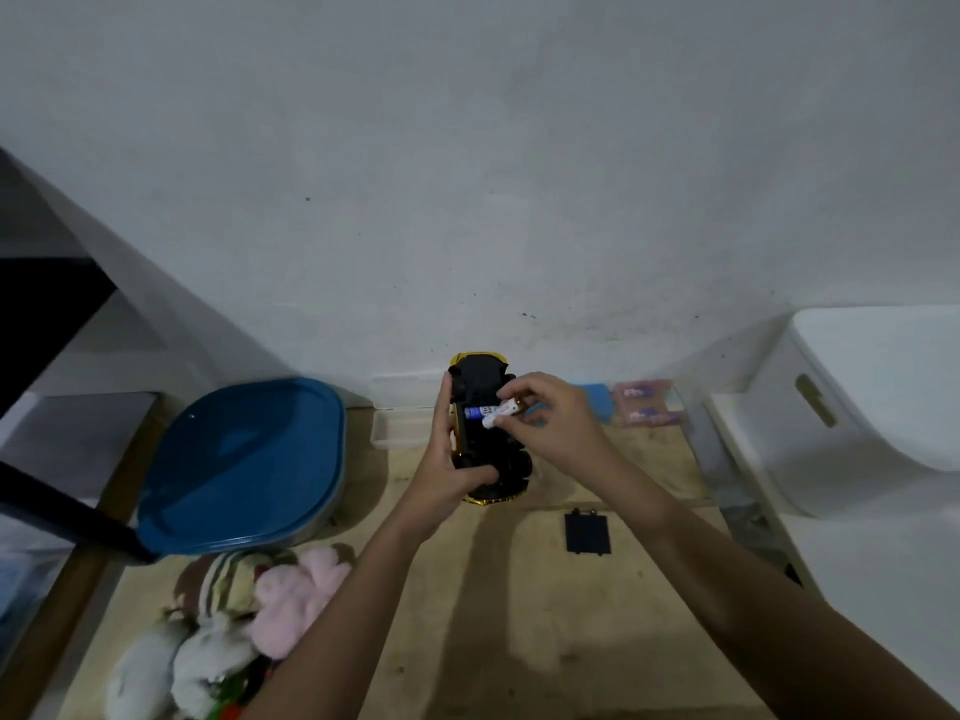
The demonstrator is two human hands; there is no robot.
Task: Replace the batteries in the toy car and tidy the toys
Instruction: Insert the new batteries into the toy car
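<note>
Now, mid-frame, I see L hand (445, 462) gripping upturned car (482, 377); R hand (563, 426) pinches battery (491, 412) at its underside.

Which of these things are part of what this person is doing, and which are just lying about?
For the job: toy car, in the left hand; battery, pinched by the right hand; black battery cover; plush toys, to tidy.
Lying about: blue-lidded tub; clear case; white bin.
</note>
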